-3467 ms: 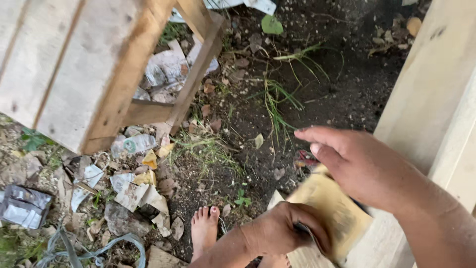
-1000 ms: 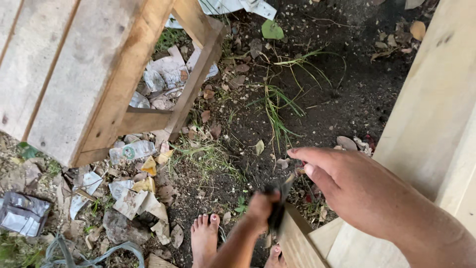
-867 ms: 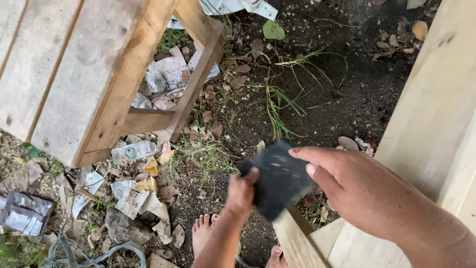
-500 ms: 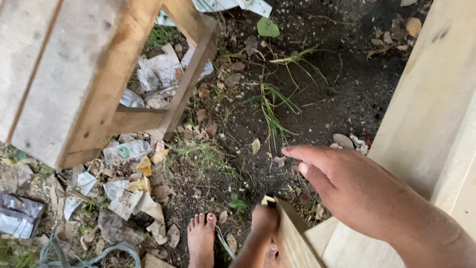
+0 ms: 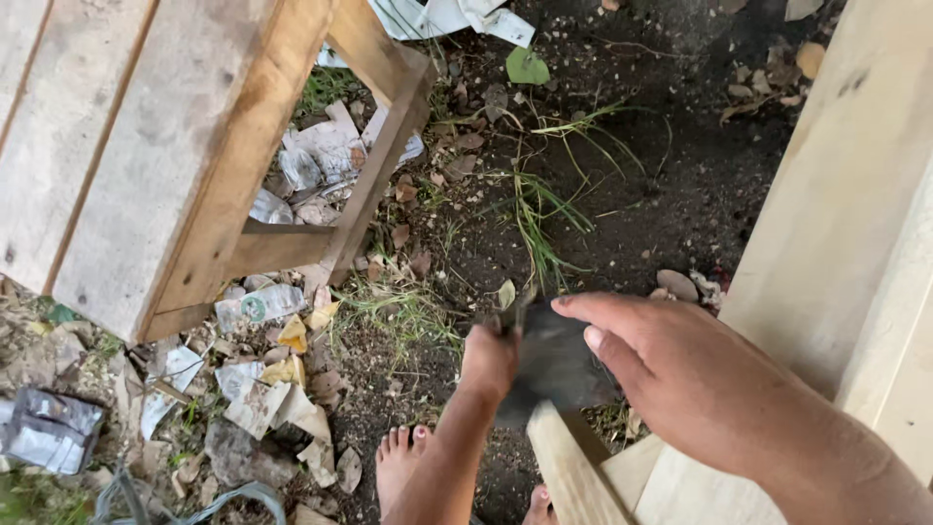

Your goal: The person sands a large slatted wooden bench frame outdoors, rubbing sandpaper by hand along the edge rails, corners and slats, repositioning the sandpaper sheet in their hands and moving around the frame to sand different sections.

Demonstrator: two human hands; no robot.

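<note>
Head view: your left hand grips the dark sanding sheet; right hand, open, steadies the wooden strip. Rub flat, evenly.

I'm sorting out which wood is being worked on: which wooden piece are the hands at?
The narrow pale strip at bottom centre, under the dark sheet the left hand grips. The big slatted frame stands untouched, upper left.
</note>
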